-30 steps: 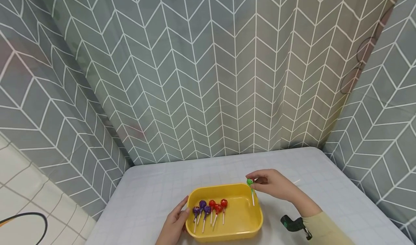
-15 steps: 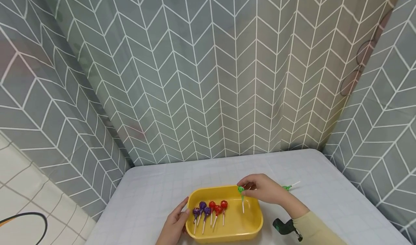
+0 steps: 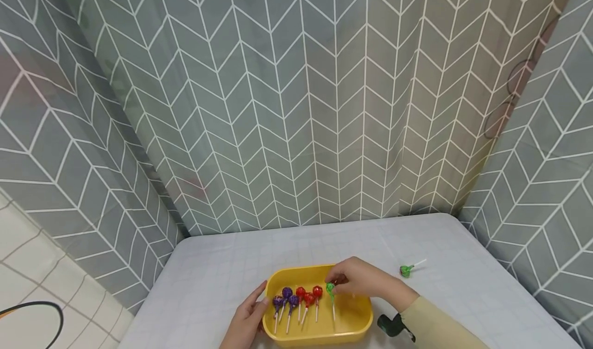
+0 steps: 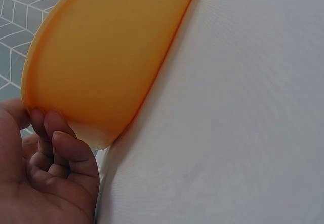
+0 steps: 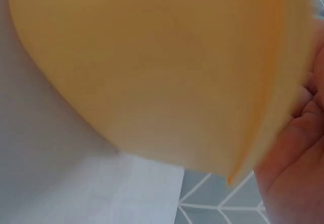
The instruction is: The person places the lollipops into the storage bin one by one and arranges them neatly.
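Observation:
A yellow plastic tray (image 3: pixel 296 336) stands on the table. My left hand (image 3: pixel 246 319) holds its left end, thumb at the rim; in the left wrist view the curled fingers (image 4: pixel 71 145) press against the tray's outer wall (image 4: pixel 101 57). Over the tray's right half, my right hand (image 3: pixel 359 278) pinches a green-wrapped lollipop (image 3: pixel 330 289), white stick pointing toward the front. To its left inside the tray lie red lollipops (image 3: pixel 308 299) and, beyond them, purple lollipops (image 3: pixel 277 301). In the right wrist view the tray wall hides much of the right hand (image 5: pixel 298 158).
Another green lollipop (image 3: pixel 405 271) lies on the white-covered table (image 3: pixel 463 287), right of the tray. A black strapped device (image 3: pixel 391 326) sits by the right wrist. Behind the table hangs a grey patterned curtain (image 3: pixel 315 107).
My right hand has carried the green lollipop leftward and lower, from the tray's right rim to beside the red ones. The second green lollipop has come into full view. My left hand stays put.

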A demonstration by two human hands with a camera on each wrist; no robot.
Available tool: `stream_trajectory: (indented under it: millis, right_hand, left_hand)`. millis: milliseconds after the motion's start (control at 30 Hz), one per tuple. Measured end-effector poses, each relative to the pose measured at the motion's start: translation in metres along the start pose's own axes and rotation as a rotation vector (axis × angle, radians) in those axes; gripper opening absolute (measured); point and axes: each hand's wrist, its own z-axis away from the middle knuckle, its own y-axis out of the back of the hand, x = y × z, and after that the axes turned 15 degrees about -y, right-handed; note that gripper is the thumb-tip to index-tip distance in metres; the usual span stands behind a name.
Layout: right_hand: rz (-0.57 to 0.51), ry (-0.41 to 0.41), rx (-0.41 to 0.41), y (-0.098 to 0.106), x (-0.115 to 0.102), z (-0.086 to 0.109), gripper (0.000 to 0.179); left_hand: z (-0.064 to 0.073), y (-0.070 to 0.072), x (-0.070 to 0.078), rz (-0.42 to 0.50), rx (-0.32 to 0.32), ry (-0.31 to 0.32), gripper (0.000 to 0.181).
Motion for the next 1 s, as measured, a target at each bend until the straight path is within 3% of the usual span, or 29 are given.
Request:
stream_trajectory:
  millis: [333,800,1000]
  right_hand:
    - [0.056,0.007,-0.013,-0.013,-0.001,-0.009,0.016]
    - [0.248,0.031,0.012,-0.025,-0.005,-0.017,0.01]
    - [0.258,0.033,0.008,-0.029,-0.007,-0.019,0.01]
  left_hand:
    - [0.001,-0.003,0.001,-0.006,0.011,0.011,0.077]
    - [0.001,-0.001,0.003,-0.01,0.026,0.008,0.075]
    - [0.002,-0.002,0.005,-0.013,0.024,0.0,0.072]
